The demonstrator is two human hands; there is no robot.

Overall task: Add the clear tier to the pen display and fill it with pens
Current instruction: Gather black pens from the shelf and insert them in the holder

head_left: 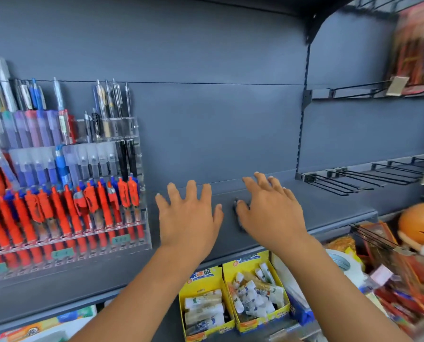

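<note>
Pen display [144, 228], clear stepped acrylic, stands beside left hand [189, 218] and right hand [273, 211], fingers splayed.

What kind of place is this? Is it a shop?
Most likely a stationery shop: a clear pen display packed with pens, yellow boxes of glue sticks below, and wire hooks for hanging goods.

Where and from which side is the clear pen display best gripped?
Probably the pen display by its right side wall, from the right: that edge faces open shelf, while pens crowd its front tiers. The left hand is nearest.
</note>
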